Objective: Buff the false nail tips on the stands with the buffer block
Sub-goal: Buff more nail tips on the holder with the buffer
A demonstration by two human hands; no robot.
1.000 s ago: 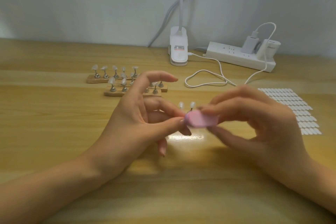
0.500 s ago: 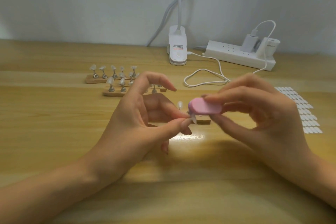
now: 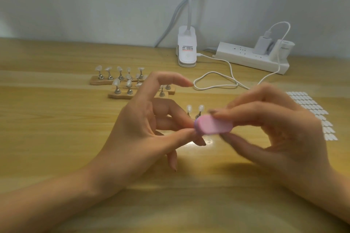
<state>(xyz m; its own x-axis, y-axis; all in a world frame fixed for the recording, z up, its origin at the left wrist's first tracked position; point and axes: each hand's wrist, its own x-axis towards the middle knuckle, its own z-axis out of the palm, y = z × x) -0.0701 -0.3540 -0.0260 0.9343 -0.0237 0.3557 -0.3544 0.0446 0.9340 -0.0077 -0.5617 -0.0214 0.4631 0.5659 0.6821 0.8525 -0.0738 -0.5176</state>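
My right hand (image 3: 274, 128) pinches the pink buffer block (image 3: 214, 126), fingers curled over its top and thumb underneath, and holds it flat, above the middle of the desk (image 3: 47, 138). The hand is a little blurred. The block's left end has a purple edge.

My left hand (image 3: 144, 128) meets that end. Its thumb and one bent finger close together right at the purple edge, the index finger arches up and away towards the far edge, and the last fingers hang down towards the desk. The block covers the spot where thumb and finger meet, so I cannot tell whether they grip anything there.

Just behind the block, two clear nail tips (image 3: 189, 108) stand upright on thin metal posts. Their base is hidden by the block and my fingers.

Towards the far left of the desk lie two wooden stands (image 3: 117, 95), one just behind the other. Each carries a row of nail tips on metal posts, and my left hand covers part of the nearer row.

Along the far edge sit a white clip lamp (image 3: 187, 51) and a white power strip (image 3: 251, 56), with a white cable (image 3: 216, 81) looping between them. By the right edge lies a sheet of small white pieces (image 3: 310, 108) in rows.
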